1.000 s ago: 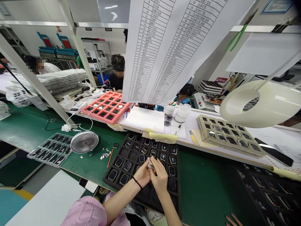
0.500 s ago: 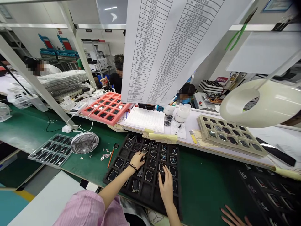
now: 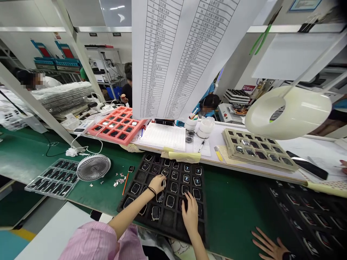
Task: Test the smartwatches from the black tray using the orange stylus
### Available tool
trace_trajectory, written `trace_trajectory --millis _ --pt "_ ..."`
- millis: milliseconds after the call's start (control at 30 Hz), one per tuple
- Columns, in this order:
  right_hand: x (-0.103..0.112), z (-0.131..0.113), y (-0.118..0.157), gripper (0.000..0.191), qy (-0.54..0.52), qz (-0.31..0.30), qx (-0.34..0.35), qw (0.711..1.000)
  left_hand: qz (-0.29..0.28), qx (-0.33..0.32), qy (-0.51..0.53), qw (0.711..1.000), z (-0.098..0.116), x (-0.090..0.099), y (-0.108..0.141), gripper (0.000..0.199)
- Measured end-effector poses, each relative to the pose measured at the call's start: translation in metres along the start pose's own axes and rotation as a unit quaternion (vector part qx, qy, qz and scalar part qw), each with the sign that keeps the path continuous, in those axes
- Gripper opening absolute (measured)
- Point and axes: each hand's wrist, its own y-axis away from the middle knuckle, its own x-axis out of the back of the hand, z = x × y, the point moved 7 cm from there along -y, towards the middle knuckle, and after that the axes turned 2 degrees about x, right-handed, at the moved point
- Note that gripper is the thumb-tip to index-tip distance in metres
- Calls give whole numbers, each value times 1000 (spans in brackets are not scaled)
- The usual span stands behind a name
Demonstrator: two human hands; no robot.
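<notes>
A black foam tray (image 3: 168, 219) holds smartwatches in rows of square compartments, and a few near compartments hold none. My left hand (image 3: 157, 185), with a dark band at the wrist, is over the tray's middle, its fingers curled together on a watch they largely cover. Farther right, my right hand (image 3: 190, 213) rests over a compartment with fingers bent and thumb apart; a dark watch shows partly beneath it. Just beyond its fingertips lies another watch (image 3: 185, 189). Two watches with lit screens (image 3: 187, 168) are in the back row.
A fan (image 3: 93, 167), orange stick (image 3: 125, 184) and clear tray (image 3: 54, 177) are left. Behind stand a pink tray (image 3: 116, 126) and beige tray (image 3: 258, 148). Paper sheets (image 3: 187, 54) hang ahead beside a lamp (image 3: 288, 112). A co-worker's hand (image 3: 268, 245) is near another black tray (image 3: 309, 216).
The view has shifted slightly. My right hand has drawn a little nearer, uncovering more of the watch beyond its fingertips. The co-worker's hand shows more, and another person's hand appears at the right edge.
</notes>
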Motion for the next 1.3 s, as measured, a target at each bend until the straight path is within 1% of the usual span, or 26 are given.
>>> trace_trajectory --millis 33,100,133,200,233,367,500,600,700,767,833,933,1033,1100,1167,1300 --pt "0 0 0 34 0 2 0 1000 -3 -14 8 1000 5 -2 0 23" --pt "0 0 0 34 -2 3 2 1000 -16 -39 25 999 18 -11 -2 29" --pt "-1 1 1 34 -5 2 1 1000 -27 -48 32 998 24 -19 -4 26" --pt "-1 2 1 34 -13 0 -6 1000 -52 -57 44 996 33 -34 -10 14" --pt "-2 2 0 35 -22 -1 -13 1000 -65 -56 49 995 35 -41 -14 12" --pt "0 7 0 38 -110 2 -73 991 -100 -43 67 992 38 -61 -25 21" --pt "2 6 -2 42 -174 9 -118 978 -115 -36 91 989 41 -67 -31 26" --pt "0 4 -7 44 -237 -2 -152 959 -117 -45 114 986 45 -58 -29 22" --pt "-8 1 -19 46 -322 -31 -190 927 -111 -67 145 981 50 -37 -20 14" --pt "-14 -1 -29 49 -382 -63 -219 896 -106 -87 169 976 54 -23 -7 28" --pt "-21 -6 -37 50 -438 -108 -247 857 -109 -107 195 969 61 -13 8 44" --pt "-30 -14 -40 45 -500 -173 -291 797 -127 -129 227 957 71 -9 30 53" --pt "-36 -22 -35 45 -532 -205 -332 752 -137 -134 252 949 77 -11 45 55" --pt "-39 -26 -31 46 -544 -214 -350 731 -135 -129 270 944 76 -12 51 55" --pt "-41 -30 -27 47 -553 -217 -363 718 -134 -119 291 940 73 -13 54 53" --pt "-45 -33 -20 48 -561 -211 -384 702 -140 -86 334 928 66 -13 59 49"
